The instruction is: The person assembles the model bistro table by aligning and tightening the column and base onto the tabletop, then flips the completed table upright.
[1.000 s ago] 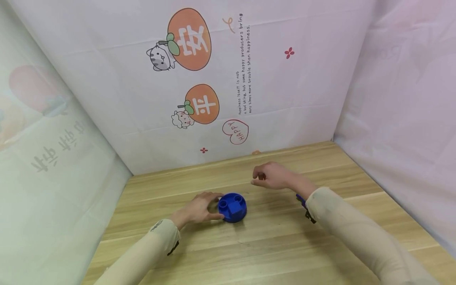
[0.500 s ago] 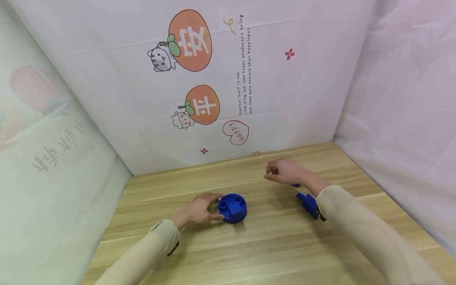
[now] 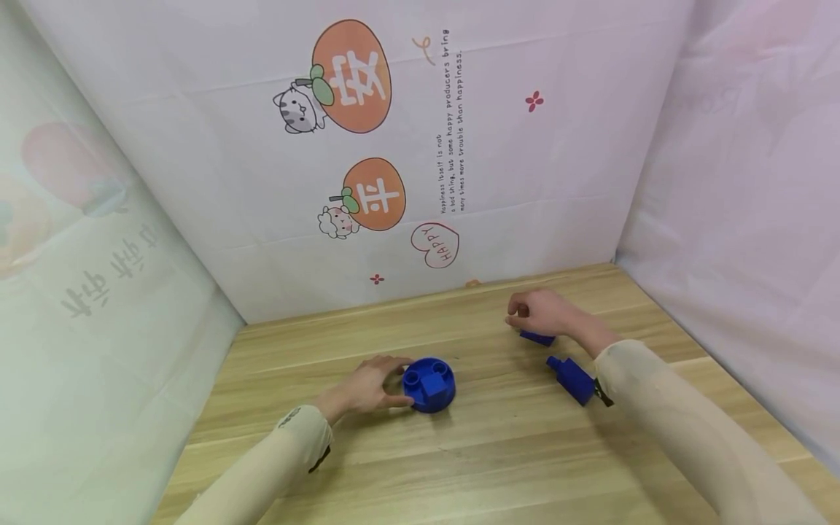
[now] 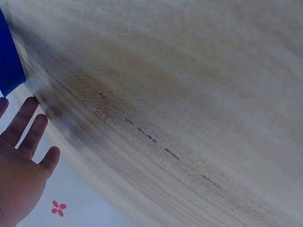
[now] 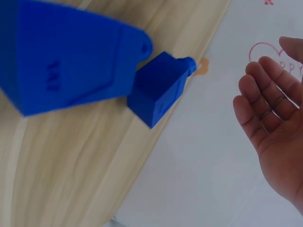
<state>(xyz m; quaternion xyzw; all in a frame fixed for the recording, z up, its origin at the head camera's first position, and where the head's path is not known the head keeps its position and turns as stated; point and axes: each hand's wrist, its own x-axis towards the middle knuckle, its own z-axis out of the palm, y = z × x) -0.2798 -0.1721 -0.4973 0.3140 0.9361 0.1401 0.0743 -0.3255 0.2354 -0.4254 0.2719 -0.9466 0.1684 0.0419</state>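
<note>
The left hand has its thumb and index finger at opposite sides of the round blue piece, which lies on the table with two ring-shaped sockets and a square block facing up. In the left wrist view, the other fingers of the left hand are spread beside the blue piece. Empty and loosely curled, the right hand hovers over a partly hidden blue block. A blue block with a narrow stub lies below the right forearm's wrist, near the cuff.
The wood-grain table meets a printed white cloth at the back, with more cloth at both sides. In the right wrist view, the nearer blue block and the farther one appear close together.
The right hand has moved right and slightly away, uncovering the two blue blocks beneath its wrist and sleeve. The left hand and the round piece have stayed in place.
</note>
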